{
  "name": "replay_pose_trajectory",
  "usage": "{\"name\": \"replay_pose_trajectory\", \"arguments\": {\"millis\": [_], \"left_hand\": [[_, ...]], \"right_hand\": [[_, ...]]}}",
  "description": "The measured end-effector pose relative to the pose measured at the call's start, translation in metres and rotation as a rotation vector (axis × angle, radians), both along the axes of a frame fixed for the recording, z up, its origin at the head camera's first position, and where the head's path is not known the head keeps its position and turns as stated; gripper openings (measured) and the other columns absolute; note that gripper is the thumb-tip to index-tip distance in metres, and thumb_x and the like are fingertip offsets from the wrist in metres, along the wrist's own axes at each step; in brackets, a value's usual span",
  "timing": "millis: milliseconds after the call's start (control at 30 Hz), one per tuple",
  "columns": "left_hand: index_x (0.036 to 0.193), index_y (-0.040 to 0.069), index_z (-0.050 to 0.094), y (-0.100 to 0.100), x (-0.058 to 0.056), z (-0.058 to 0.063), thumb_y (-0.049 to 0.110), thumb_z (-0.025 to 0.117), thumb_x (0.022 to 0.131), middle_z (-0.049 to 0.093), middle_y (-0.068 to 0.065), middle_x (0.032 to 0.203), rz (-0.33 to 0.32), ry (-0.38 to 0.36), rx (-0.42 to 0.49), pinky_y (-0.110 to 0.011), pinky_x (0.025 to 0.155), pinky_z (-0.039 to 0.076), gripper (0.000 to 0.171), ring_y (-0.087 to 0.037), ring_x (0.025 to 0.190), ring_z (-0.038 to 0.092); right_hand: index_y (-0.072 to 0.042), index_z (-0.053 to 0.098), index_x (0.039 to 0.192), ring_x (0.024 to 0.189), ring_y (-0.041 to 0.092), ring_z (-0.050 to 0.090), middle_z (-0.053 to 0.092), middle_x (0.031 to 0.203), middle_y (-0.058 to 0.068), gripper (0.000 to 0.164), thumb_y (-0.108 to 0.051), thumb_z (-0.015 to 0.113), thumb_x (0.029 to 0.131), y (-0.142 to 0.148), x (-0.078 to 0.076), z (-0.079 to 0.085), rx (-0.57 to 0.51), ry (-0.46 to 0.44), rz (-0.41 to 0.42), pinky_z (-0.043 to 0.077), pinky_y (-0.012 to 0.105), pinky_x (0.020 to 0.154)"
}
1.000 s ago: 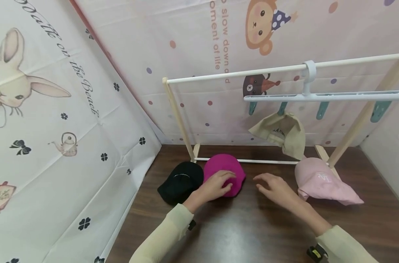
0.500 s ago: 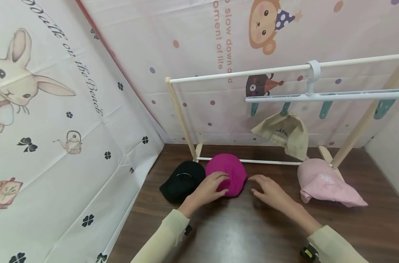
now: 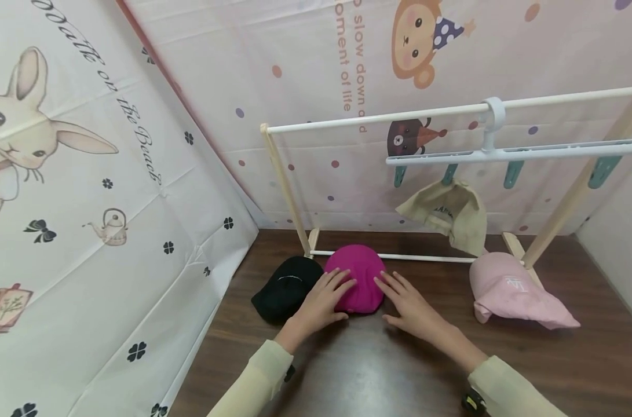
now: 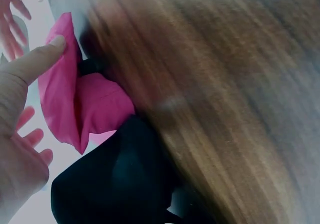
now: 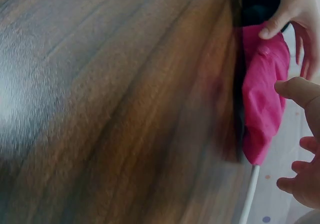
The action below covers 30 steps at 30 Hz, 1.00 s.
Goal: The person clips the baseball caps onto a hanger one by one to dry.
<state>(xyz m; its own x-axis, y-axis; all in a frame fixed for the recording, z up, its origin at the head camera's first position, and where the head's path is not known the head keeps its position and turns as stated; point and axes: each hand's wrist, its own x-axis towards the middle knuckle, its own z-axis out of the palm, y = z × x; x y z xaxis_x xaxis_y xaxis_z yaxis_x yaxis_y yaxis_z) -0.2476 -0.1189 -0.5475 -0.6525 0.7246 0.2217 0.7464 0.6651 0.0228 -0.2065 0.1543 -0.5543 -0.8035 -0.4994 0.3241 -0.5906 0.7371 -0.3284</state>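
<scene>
Currently, a magenta cap [image 3: 365, 277] sits on the dark wood tabletop [image 3: 368, 370], between the person's two hands. The left hand [image 3: 321, 298] reaches over its left side with fingers spread; the right hand [image 3: 412, 307] is at its right edge, fingers extended toward it. Neither grip is clasped around anything: both are released, though whether the fingertips actually press the fabric I cannot tell. In both wrist views, the thumbs overlap the magenta cloth.

Just left of it lies a black cap [image 3: 289, 289], its brim pointing toward the lower left. Well to the right, a light pink cap [image 3: 503, 286] with white lettering rests near the foot of a wooden post [image 3: 566, 202]. Behind, a white rod [image 3: 368, 120] carries a white hanger [image 3: 441, 156] fitted with teal clips. One clip [image 3: 449, 174] holds a beige cap [image 3: 464, 217], which dangles above the tabletop. Pale sleeves [image 3: 255, 376] cover both forearms.
</scene>
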Motion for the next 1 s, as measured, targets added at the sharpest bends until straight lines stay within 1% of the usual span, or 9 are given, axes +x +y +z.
{"name": "replay_pose_trajectory", "arguments": {"millis": [133, 267, 333, 433, 533, 667, 767, 867, 1000], "left_hand": [[0.153, 0.018, 0.045, -0.001, 0.002, -0.003, 0.042, 0.088, 0.079, 0.037, -0.011, 0.160, 0.030, -0.003, -0.003, -0.054, 0.122, 0.026, 0.089, -0.037, 0.148, 0.032], [0.155, 0.018, 0.042, -0.002, 0.004, -0.006, 0.043, 0.087, 0.080, 0.034, -0.010, 0.163, 0.053, -0.011, -0.018, -0.056, 0.121, 0.025, 0.091, -0.040, 0.149, 0.029], [0.156, 0.018, 0.042, -0.002, 0.005, -0.006, 0.044, 0.087, 0.080, 0.031, -0.009, 0.164, 0.061, -0.014, -0.024, -0.057, 0.121, 0.025, 0.092, -0.041, 0.150, 0.027], [0.156, 0.018, 0.042, -0.001, 0.006, -0.008, 0.045, 0.088, 0.079, 0.029, -0.009, 0.165, 0.081, -0.008, -0.029, -0.059, 0.121, 0.025, 0.094, -0.043, 0.150, 0.026], [0.157, 0.018, 0.040, 0.001, 0.006, -0.010, 0.045, 0.088, 0.078, 0.027, -0.010, 0.166, 0.107, -0.008, -0.030, -0.061, 0.119, 0.026, 0.096, -0.047, 0.150, 0.025], [0.161, 0.019, 0.031, 0.004, 0.007, -0.014, 0.042, 0.089, 0.078, 0.019, -0.012, 0.168, 0.138, -0.057, -0.020, -0.066, 0.117, 0.026, 0.104, -0.053, 0.149, 0.020], [0.162, 0.019, 0.025, 0.007, 0.006, -0.017, 0.040, 0.089, 0.079, 0.013, -0.012, 0.169, 0.155, -0.092, -0.013, -0.067, 0.117, 0.025, 0.107, -0.055, 0.149, 0.017], [0.162, 0.018, 0.025, 0.009, 0.005, -0.020, 0.038, 0.088, 0.080, 0.012, -0.012, 0.169, 0.168, -0.101, -0.023, -0.066, 0.117, 0.026, 0.105, -0.054, 0.149, 0.017], [0.161, 0.016, 0.029, 0.010, 0.004, -0.023, 0.033, 0.087, 0.082, 0.017, -0.013, 0.168, 0.175, -0.092, -0.037, -0.065, 0.116, 0.028, 0.100, -0.052, 0.149, 0.020]], "right_hand": [[-0.007, 0.040, 0.156, 0.146, 0.051, 0.028, 0.033, 0.161, 0.021, 0.096, -0.028, 0.091, 0.077, -0.011, -0.002, -0.005, 0.035, -0.005, 0.004, 0.034, 0.068, 0.111], [-0.011, 0.031, 0.160, 0.150, 0.049, 0.019, 0.021, 0.167, 0.018, 0.105, -0.033, 0.091, 0.077, -0.022, -0.003, -0.010, 0.025, -0.059, -0.012, 0.027, 0.073, 0.112], [-0.012, 0.028, 0.162, 0.151, 0.048, 0.015, 0.016, 0.168, 0.017, 0.109, -0.036, 0.091, 0.076, -0.027, -0.004, -0.013, 0.023, -0.076, -0.025, 0.024, 0.072, 0.113], [-0.013, 0.024, 0.163, 0.152, 0.048, 0.012, 0.012, 0.170, 0.015, 0.114, -0.040, 0.092, 0.075, -0.034, -0.006, -0.017, 0.024, -0.070, -0.044, 0.022, 0.071, 0.115], [-0.013, 0.022, 0.163, 0.152, 0.049, 0.011, 0.011, 0.170, 0.016, 0.119, -0.044, 0.092, 0.072, -0.040, -0.007, -0.023, 0.010, -0.048, -0.059, 0.021, 0.071, 0.115], [-0.010, 0.020, 0.163, 0.151, 0.050, 0.012, 0.011, 0.169, 0.019, 0.124, -0.046, 0.093, 0.070, -0.044, -0.010, -0.031, -0.013, -0.027, -0.081, 0.021, 0.072, 0.115], [-0.010, 0.020, 0.163, 0.151, 0.050, 0.012, 0.011, 0.169, 0.019, 0.124, -0.044, 0.094, 0.070, -0.046, -0.014, -0.036, -0.018, -0.020, -0.094, 0.021, 0.071, 0.116], [-0.010, 0.019, 0.163, 0.151, 0.050, 0.012, 0.010, 0.169, 0.020, 0.122, -0.042, 0.093, 0.072, -0.048, -0.017, -0.039, -0.012, -0.022, -0.089, 0.021, 0.070, 0.116], [-0.009, 0.017, 0.163, 0.152, 0.049, 0.012, 0.008, 0.169, 0.020, 0.120, -0.040, 0.091, 0.075, -0.051, -0.021, -0.043, 0.002, -0.042, -0.078, 0.020, 0.069, 0.117]]}}
